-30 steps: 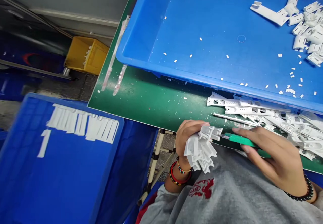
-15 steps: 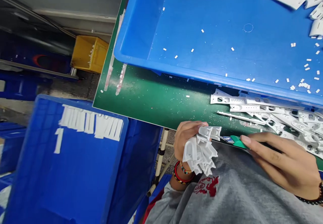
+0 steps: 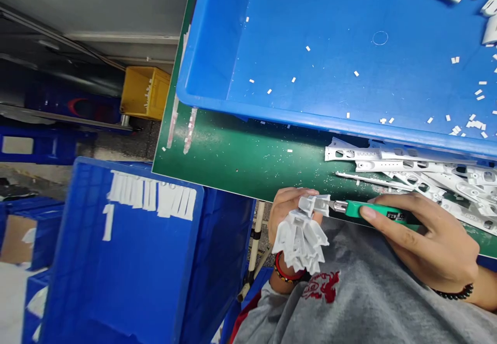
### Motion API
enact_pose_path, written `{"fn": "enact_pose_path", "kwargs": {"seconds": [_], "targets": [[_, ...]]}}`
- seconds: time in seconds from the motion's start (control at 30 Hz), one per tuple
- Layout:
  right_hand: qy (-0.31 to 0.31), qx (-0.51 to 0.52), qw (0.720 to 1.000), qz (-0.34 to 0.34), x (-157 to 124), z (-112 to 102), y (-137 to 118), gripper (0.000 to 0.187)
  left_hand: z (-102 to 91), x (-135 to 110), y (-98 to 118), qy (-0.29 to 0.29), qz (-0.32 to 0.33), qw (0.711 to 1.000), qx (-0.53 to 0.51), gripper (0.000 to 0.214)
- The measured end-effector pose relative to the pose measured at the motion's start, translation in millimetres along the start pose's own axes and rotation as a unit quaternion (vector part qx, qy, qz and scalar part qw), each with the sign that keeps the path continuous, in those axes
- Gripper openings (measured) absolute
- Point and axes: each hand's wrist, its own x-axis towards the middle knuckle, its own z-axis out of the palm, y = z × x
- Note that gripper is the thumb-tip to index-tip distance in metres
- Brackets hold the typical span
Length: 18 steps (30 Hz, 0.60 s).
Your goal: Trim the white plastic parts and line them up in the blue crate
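Several white plastic parts are bundled in my left hand, their ends fanned out toward my shirt. The fingers wrap round them from behind, partly hidden by the parts. My right hand grips a green utility knife, thumb along its handle. The knife's metal tip points left and meets, or nearly meets, the end of the uppermost white part; whether it touches I cannot tell. Both hands are over the near edge of the green table.
A pile of long white parts lies right on the table. Behind stands a large blue tray with small white chips and larger white pieces. Lower left is a deep blue bin with white strips along one wall; a yellow box sits beyond.
The right hand has turned the knife, so more of its handle shows and the tip sits further left. The bundle in my left hand has tilted slightly, and the view has shifted a little.
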Motion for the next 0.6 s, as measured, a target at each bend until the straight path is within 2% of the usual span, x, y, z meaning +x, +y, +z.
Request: {"fn": "enact_pose_path", "kwargs": {"seconds": [0.1,0.17,0.27,0.33,0.47,0.6], "targets": [[0.025,-0.010,0.999,0.037,1.1,-2.8,1.4,0.049,3.0,3.1,4.2,0.050,0.030,0.998,-0.011,0.017],[0.025,0.045,0.998,0.036,2.8,-6.6,0.3,0.059,5.1,6.1,7.8,0.041,0.030,0.999,-0.010,0.018],[-0.010,0.133,0.991,0.015,4.0,-9.5,-2.2,0.068,7.0,9.3,11.0,0.057,0.020,0.998,-0.016,0.016],[-0.023,0.134,0.991,0.014,3.6,-8.0,-1.2,0.067,7.1,9.3,9.9,0.055,0.030,0.998,-0.020,0.016],[-0.027,0.054,0.996,0.061,4.2,-2.4,5.1,0.057,6.5,5.9,4.7,0.046,0.038,0.998,-0.028,0.018],[-0.032,0.116,0.989,0.088,11.7,-2.2,1.9,0.049,7.7,8.7,8.8,0.054,0.022,0.998,-0.034,0.016]]}}
